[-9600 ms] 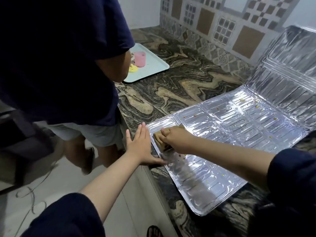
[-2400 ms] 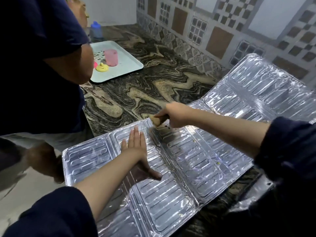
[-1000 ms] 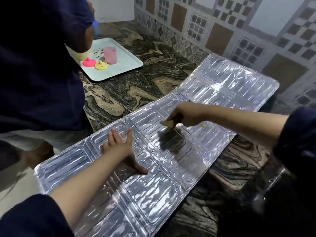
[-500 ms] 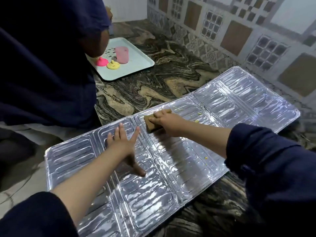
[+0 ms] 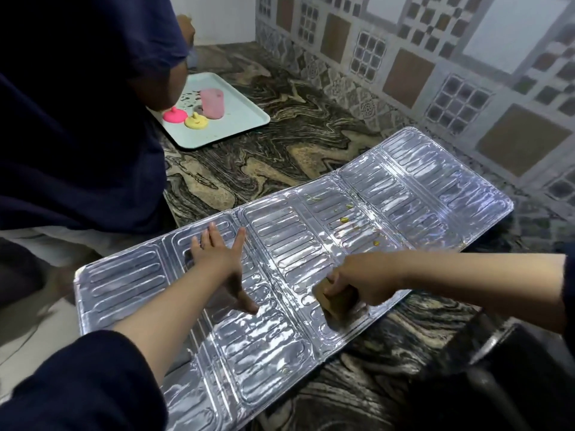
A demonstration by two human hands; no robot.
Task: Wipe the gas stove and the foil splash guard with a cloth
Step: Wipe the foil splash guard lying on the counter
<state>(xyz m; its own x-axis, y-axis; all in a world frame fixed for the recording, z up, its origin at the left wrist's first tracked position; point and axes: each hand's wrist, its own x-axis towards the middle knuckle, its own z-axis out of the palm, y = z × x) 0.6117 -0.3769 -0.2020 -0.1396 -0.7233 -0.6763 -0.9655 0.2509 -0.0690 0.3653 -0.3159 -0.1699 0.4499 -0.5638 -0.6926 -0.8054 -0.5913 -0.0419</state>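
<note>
The foil splash guard (image 5: 404,194) lies unfolded flat across the marbled counter, its left end hanging over the counter edge. My left hand (image 5: 219,262) presses flat on a left-middle panel, fingers spread. My right hand (image 5: 364,279) is closed around a brown cloth (image 5: 334,301), which touches the foil near its front edge. Small yellow food specks (image 5: 343,219) dot the panel beyond the cloth. A dark part of the gas stove (image 5: 497,368) shows at the lower right.
Another person in a dark shirt (image 5: 77,119) stands close at the left, leaning over the counter. A pale tray (image 5: 236,126) with a pink cup, a pink and a yellow lid sits at the back. A tiled wall (image 5: 435,73) bounds the right.
My right hand has pulled the cloth from the far side of the middle panel toward the near edge of the foil. My left hand stays pressed in place.
</note>
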